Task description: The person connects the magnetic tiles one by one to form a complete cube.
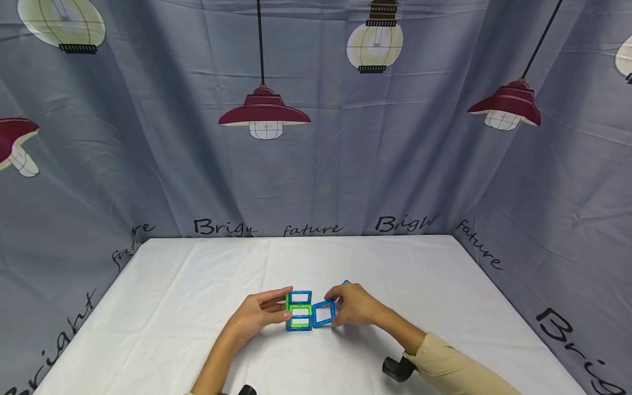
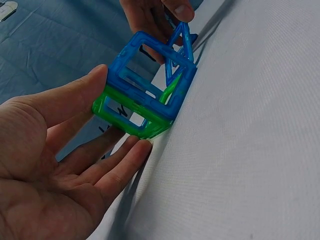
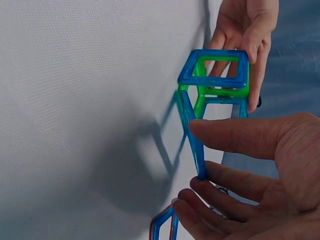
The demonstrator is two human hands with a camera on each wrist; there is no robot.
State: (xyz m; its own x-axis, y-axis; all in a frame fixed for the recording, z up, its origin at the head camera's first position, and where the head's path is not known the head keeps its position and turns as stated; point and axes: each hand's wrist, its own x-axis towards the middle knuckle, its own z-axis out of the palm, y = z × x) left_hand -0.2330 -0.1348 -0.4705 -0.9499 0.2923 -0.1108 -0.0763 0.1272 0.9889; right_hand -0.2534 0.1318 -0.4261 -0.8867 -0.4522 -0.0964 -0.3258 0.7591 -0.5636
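Observation:
A small boxy structure of blue and green magnetic tiles (image 1: 300,306) stands on the white cloth between both hands. My left hand (image 1: 247,318) holds its left side; in the left wrist view the thumb presses a blue square frame (image 2: 142,99) and the fingertips touch the green part below. My right hand (image 1: 360,304) pinches a blue square tile (image 3: 197,150) between thumb and fingers. That tile leans at an angle, one edge right at the structure's right side. Under the right hand's lower fingers lies another blue tile (image 3: 162,217), mostly out of frame.
White cloth (image 1: 419,269) covers the table. A grey curtain (image 1: 316,181) printed with lamps and lettering surrounds its back and sides. A black wrist device (image 1: 398,369) sits beside the right sleeve (image 1: 449,362).

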